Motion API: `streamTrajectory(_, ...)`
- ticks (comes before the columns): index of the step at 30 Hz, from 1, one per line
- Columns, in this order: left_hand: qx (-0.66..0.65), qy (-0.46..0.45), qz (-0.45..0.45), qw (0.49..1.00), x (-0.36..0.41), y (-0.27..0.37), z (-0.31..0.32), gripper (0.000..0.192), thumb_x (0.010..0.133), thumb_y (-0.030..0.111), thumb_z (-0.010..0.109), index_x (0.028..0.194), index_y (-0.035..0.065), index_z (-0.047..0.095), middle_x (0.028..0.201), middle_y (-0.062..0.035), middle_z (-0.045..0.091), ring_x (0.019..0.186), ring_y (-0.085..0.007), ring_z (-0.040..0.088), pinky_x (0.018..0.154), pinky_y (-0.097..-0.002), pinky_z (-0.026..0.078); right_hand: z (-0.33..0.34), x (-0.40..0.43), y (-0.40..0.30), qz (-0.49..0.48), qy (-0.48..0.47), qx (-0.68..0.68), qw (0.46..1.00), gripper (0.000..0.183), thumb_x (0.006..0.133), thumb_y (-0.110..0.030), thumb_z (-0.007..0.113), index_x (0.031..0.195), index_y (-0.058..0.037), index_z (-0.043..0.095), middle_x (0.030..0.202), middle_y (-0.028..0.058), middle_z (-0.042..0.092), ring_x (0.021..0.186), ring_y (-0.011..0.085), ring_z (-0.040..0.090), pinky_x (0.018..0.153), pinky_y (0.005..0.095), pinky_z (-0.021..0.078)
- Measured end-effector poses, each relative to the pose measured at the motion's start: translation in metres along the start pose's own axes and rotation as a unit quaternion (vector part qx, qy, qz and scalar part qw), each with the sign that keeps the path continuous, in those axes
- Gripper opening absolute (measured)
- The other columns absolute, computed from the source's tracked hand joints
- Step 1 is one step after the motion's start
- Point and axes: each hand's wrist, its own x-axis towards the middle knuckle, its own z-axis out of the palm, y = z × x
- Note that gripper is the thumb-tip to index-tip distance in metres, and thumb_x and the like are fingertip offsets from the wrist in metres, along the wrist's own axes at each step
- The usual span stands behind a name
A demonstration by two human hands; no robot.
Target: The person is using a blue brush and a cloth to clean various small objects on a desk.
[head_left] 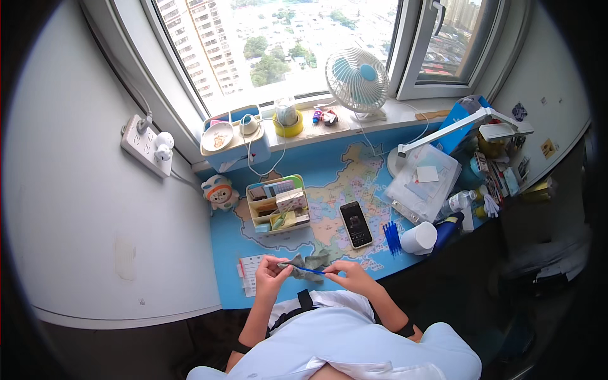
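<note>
My left hand (274, 273) pinches the edge of a crumpled grey-green cloth (317, 262) near the desk's front edge. In the fingers of my right hand (349, 275) is a thin blue stick (311, 270), whose left end meets the cloth by my left fingertips; whether it goes into a fold cannot be told. Part of the cloth lies on the map-printed desk mat between both hands. Beyond my right hand lies a smartphone (356, 225) with its screen lit. Several similar blue sticks (392, 239) lie beside a white cylindrical container (419, 238).
A divided organizer box (278, 228) stands behind the hands, with a figurine (220, 192) to its left. A printed sheet (252, 270) lies by my left hand. At right are a plastic folder (430, 199), a bottle (458, 202) and a desk lamp (446, 130). A fan (358, 80) stands on the windowsill.
</note>
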Motion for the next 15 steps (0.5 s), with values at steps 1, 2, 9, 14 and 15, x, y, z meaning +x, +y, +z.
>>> streamTrajectory(1,0.002,0.004,0.004,1.0,0.0,0.0,-0.002,0.025,0.08,-0.004,0.069,0.095,0.0061,0.051,0.097,-0.0075,0.062,0.089,-0.0101,0.06,0.079,-0.0235,0.05,0.0,0.0,-0.002,0.007,-0.001,-0.007,1.0,0.016,0.085,-0.014,0.067,0.095,-0.0023,0.068,0.082,0.0086,0.067,0.074,0.0175,0.063,0.067,0.0292,0.0483)
streamTrajectory(2,0.004,-0.007,-0.006,1.0,0.0,0.001,-0.005,0.025,0.08,-0.005,0.069,0.095,0.0046,0.051,0.098,-0.0083,0.063,0.09,-0.0114,0.061,0.08,-0.0244,0.051,0.0,-0.001,-0.003,0.003,-0.004,-0.007,1.0,0.016,0.085,-0.014,0.067,0.095,-0.0023,0.068,0.082,0.0086,0.067,0.074,0.0175,0.063,0.067,0.0292,0.0483)
streamTrajectory(9,0.032,-0.043,-0.005,0.999,0.004,0.007,-0.002,0.027,0.08,-0.003,0.07,0.096,0.0031,0.05,0.099,-0.0082,0.062,0.091,-0.0116,0.063,0.081,-0.0248,0.053,-0.006,-0.004,-0.017,-0.017,0.044,-0.003,0.999,0.015,0.083,-0.012,0.068,0.092,-0.0005,0.068,0.081,0.01,0.066,0.073,0.019,0.063,0.066,0.0296,0.0485)
streamTrajectory(14,0.053,-0.064,-0.016,0.996,0.002,0.01,0.001,0.027,0.08,-0.002,0.071,0.097,0.0029,0.051,0.098,-0.0075,0.062,0.092,-0.0115,0.063,0.082,-0.0244,0.053,-0.007,-0.008,-0.019,-0.015,0.053,-0.01,0.998,0.014,0.082,-0.01,0.069,0.091,0.0006,0.068,0.081,0.0106,0.066,0.073,0.0199,0.063,0.067,0.0303,0.0488)
streamTrajectory(15,0.056,-0.071,-0.019,0.996,0.003,0.01,0.0,0.027,0.08,-0.002,0.072,0.096,0.0028,0.051,0.098,-0.0072,0.062,0.092,-0.0114,0.063,0.082,-0.0241,0.053,-0.005,-0.008,-0.013,-0.021,0.058,0.001,0.998,0.013,0.082,-0.009,0.069,0.091,0.0006,0.068,0.081,0.0105,0.066,0.073,0.0198,0.063,0.067,0.0302,0.0488)
